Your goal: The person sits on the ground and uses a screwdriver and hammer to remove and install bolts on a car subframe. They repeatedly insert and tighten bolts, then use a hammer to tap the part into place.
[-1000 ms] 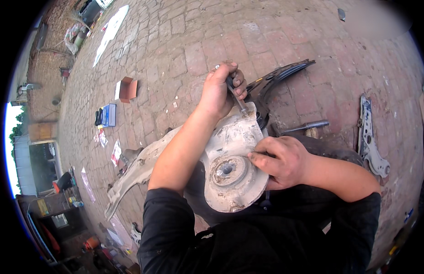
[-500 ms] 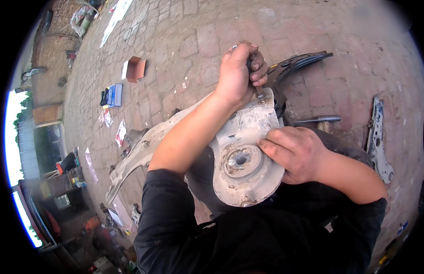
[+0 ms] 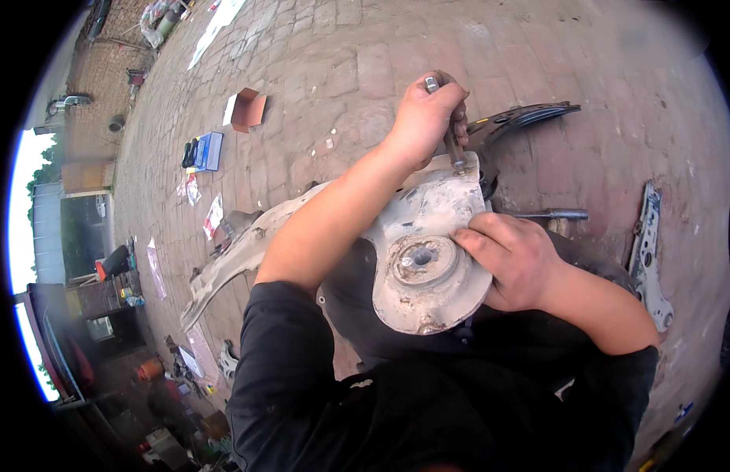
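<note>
A large pale metal car subframe (image 3: 432,204) lies over my lap, its paint worn and dirty. Its rounded end carries a raised ring with a hole through the middle. My left hand (image 3: 429,118) is wrapped around a straight-shafted metal tool (image 3: 455,149) held nearly upright. The tool's shiny top pokes out above the fist, and its lower end meets a bolt or hole at the subframe's far corner; the exact contact is hidden. My right hand (image 3: 514,259) grips the right edge of the subframe beside the ring, thumb underneath and out of sight.
Beyond the subframe lies a dark curved metal part (image 3: 530,118). To the right are a steel rod-like tool (image 3: 550,214) and a long perforated metal arm (image 3: 647,252). An open cardboard box (image 3: 245,110) and a blue box (image 3: 208,152) sit on the brick paving at left.
The view has shifted slightly. My left fist has tilted, showing more of the tool's top and shaft, while its tip stays at the same corner. My right hand keeps its grip on the edge.
</note>
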A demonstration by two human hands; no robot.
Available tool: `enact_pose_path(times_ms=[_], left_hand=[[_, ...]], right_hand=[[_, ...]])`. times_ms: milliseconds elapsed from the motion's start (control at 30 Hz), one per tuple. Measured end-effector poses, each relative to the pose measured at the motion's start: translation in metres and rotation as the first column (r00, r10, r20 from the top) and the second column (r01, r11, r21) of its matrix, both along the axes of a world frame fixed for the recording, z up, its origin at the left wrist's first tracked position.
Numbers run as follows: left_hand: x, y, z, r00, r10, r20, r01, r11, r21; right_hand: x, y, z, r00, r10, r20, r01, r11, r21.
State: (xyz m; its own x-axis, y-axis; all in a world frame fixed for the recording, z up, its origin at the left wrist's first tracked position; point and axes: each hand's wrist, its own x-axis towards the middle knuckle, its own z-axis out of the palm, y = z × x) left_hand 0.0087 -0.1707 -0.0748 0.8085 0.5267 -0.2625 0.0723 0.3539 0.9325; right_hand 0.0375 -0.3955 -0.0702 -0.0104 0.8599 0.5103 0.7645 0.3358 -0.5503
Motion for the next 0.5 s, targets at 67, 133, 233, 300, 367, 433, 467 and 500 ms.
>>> enact_pose_path(times_ms=[67, 133, 233, 300, 367, 433, 467, 500], left_hand=[[-0.005, 0.003, 0.005, 0.999, 0.042, 0.011, -0.042, 0.999, -0.026], [-0.01, 0.018, 0.007, 0.987, 0.149, 0.054, -0.142, 0.983, -0.114], [-0.011, 0.026, 0.028, 0.958, 0.279, 0.061, -0.273, 0.958, -0.089], [-0.011, 0.021, 0.027, 0.946, 0.315, 0.074, -0.312, 0.949, -0.049], [-0.004, 0.02, 0.017, 0.938, 0.332, 0.098, -0.328, 0.943, -0.051], [0.01, 0.024, 0.014, 0.95, 0.309, 0.043, -0.308, 0.951, -0.027], [0.02, 0.029, 0.014, 0.957, 0.29, 0.019, -0.29, 0.957, -0.018], [0.027, 0.038, 0.016, 0.949, 0.309, 0.064, -0.309, 0.951, -0.011]], right_hand=[[0.002, -0.002, 0.002, 1.0, -0.001, 0.01, 0.001, 1.0, -0.022], [0.004, -0.004, 0.006, 0.999, 0.022, 0.037, -0.019, 0.998, -0.059], [0.014, -0.005, 0.012, 0.994, 0.076, 0.078, -0.067, 0.992, -0.109], [0.024, -0.004, 0.018, 0.985, 0.097, 0.141, -0.088, 0.993, -0.074], [0.029, -0.004, 0.021, 0.978, 0.114, 0.176, -0.106, 0.993, -0.051], [0.03, -0.003, 0.022, 0.975, 0.127, 0.184, -0.122, 0.992, -0.04], [0.029, -0.004, 0.02, 0.975, 0.123, 0.185, -0.118, 0.992, -0.041], [0.025, -0.006, 0.016, 0.976, 0.118, 0.182, -0.114, 0.993, -0.033]])
